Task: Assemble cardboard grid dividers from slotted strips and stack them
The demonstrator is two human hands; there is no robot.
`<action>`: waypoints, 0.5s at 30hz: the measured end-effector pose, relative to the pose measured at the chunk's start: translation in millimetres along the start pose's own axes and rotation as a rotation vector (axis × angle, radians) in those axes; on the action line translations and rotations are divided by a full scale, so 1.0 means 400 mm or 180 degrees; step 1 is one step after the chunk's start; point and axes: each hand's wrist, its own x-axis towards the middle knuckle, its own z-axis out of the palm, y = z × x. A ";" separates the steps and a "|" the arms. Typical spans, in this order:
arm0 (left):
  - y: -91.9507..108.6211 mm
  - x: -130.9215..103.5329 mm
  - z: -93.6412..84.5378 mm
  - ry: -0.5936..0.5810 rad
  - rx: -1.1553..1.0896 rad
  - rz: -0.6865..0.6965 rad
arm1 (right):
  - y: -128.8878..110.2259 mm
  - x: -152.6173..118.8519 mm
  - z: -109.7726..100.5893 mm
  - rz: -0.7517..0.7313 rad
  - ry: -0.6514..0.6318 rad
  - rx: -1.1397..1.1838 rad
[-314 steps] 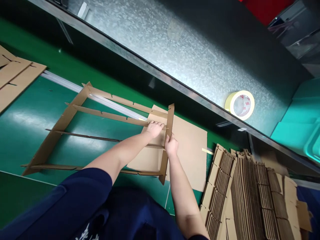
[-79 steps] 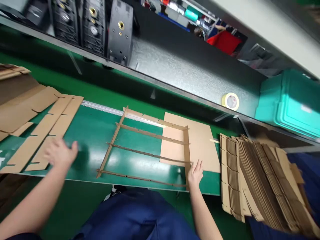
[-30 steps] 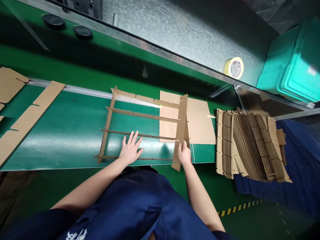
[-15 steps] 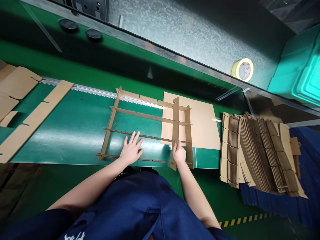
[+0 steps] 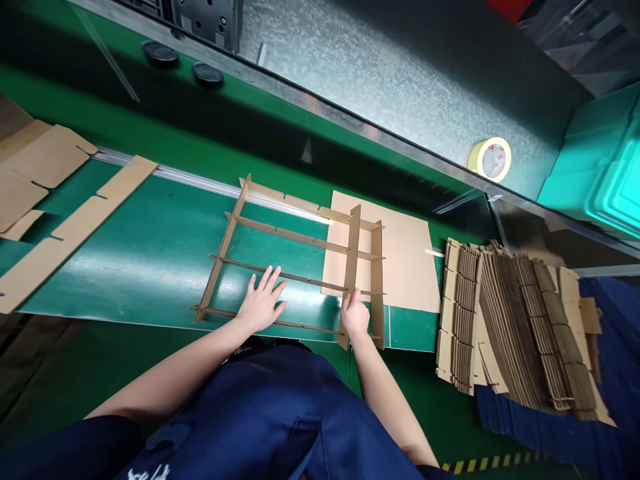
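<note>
A cardboard divider grid (image 5: pixel 280 231) of slotted strips stands on the green table (image 5: pixel 150 247). Its right end lies over a flat cardboard sheet (image 5: pixel 407 257). My left hand (image 5: pixel 263 300) is spread, fingers apart, over the front row of the grid, near a long strip. Farther right, my right hand (image 5: pixel 355 315) has its fingers closed round the near part of an upright cross strip (image 5: pixel 353 247). That strip crosses the long strips and rises above them at its far end. Another cross strip (image 5: pixel 377 280) stands at the grid's right end.
Stacked slotted cardboard (image 5: pixel 515 327) stands at the right. Loose cardboard pieces (image 5: pixel 55 157) and a long slotted strip (image 5: pixel 75 233) lie at the left. A tape roll (image 5: pixel 490 160) and a teal bin (image 5: pixel 595 160) sit on the metal shelf (image 5: pixel 350 67) behind.
The camera view has shifted and tilted slightly. My right hand remains on the cross strip, and my left hand stays spread over the grid.
</note>
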 end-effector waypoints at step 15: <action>0.003 -0.007 0.011 0.0135 -0.0013 -0.0045 | -0.081 0.221 -0.076 -0.0565 0.0479 0.0740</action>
